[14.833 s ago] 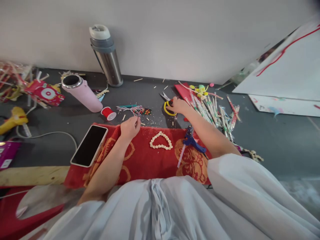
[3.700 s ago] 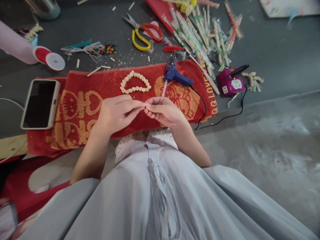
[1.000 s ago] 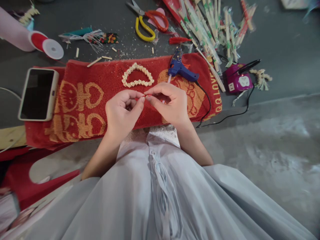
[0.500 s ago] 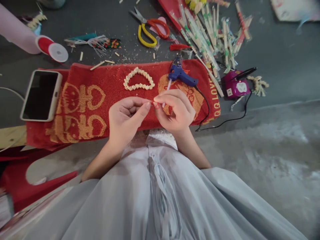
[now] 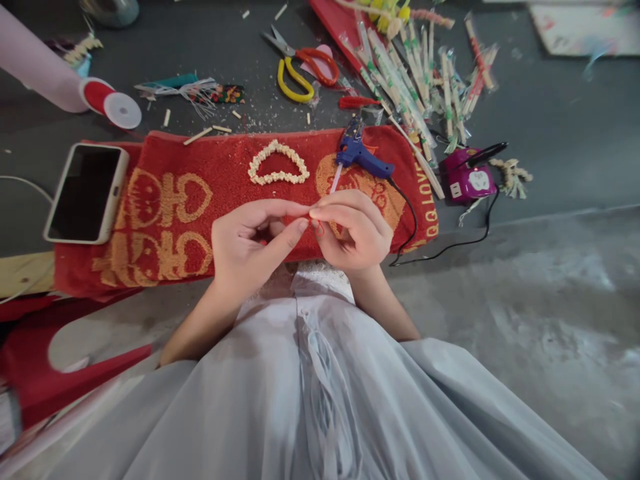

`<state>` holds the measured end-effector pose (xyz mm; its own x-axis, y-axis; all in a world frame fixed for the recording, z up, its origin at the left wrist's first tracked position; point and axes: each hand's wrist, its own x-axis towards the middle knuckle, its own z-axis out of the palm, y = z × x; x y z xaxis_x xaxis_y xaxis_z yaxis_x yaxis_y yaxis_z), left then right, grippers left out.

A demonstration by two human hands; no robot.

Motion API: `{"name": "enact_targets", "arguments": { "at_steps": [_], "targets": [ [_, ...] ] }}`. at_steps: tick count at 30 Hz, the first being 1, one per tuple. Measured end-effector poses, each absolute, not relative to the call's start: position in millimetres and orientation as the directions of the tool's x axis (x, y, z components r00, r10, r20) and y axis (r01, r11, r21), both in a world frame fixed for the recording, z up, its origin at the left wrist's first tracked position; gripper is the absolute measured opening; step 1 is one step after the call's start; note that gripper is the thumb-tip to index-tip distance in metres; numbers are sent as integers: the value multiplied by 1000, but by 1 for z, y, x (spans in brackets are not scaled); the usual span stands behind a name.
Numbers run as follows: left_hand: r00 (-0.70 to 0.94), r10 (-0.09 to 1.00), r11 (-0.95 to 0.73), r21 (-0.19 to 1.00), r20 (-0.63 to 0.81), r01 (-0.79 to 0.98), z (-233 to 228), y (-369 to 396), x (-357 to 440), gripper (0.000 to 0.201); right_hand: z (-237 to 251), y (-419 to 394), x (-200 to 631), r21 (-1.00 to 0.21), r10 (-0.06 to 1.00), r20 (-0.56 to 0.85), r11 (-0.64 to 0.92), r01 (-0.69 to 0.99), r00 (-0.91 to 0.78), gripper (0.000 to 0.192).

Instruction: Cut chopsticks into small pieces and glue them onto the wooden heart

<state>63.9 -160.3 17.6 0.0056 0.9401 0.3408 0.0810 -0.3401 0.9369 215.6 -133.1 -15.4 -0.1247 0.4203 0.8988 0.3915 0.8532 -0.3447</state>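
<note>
A thin red thread (image 5: 320, 229) runs between my hands, a small loop of it hanging by the right fingertips. My left hand (image 5: 253, 243) pinches one part of it between thumb and fingers. My right hand (image 5: 354, 230) grips it too, its fingertips almost touching the left ones. Both hands hover over the front edge of a folded red towel (image 5: 230, 173). Beyond them on the towel lies a ring of cream beads (image 5: 279, 162), bent into a half-moon. Just past my right hand rests a blue glue gun (image 5: 363, 155) with a pale glue stick in its back.
A phone (image 5: 86, 193) lies on the towel's left end. Behind it is a spool of red thread (image 5: 97, 95). Scissors (image 5: 299, 70) lie at the back, near several wrapped sticks (image 5: 407, 80). A purple power socket (image 5: 470, 179) with a black cord stands at right.
My hands stay pinched together and have shifted slightly; the red loop now hangs lower by the right fingertips. The whole view has tilted a little. Nothing on the table has been moved.
</note>
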Motion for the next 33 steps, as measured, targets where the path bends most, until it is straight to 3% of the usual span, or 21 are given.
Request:
{"name": "enact_targets", "arguments": {
  "at_steps": [4,9,19,24,27,33],
  "targets": [
    [17,933,-358,919,361,164,19,-160,63,10,-16,-133,216,-388,440,892,861,328,-101,18],
    [2,918,-385,892,396,235,17,-160,63,6,-22,-134,215,-452,532,838,804,387,-126,15],
    [-68,924,-346,897,377,275,10,-156,61,8,-19,-133,213,-466,528,849,779,419,-38,13],
    [-48,936,-331,921,348,205,11,-156,61,11,-17,-133,212,-534,594,804,728,430,-8,12],
    [0,946,-320,937,324,139,10,-154,61,16,-16,-133,212,-573,605,796,745,342,15,7],
    [15,966,-257,958,258,128,7,-149,63,10,-17,-133,212,-593,628,778,741,315,-13,10]
  ]
}}
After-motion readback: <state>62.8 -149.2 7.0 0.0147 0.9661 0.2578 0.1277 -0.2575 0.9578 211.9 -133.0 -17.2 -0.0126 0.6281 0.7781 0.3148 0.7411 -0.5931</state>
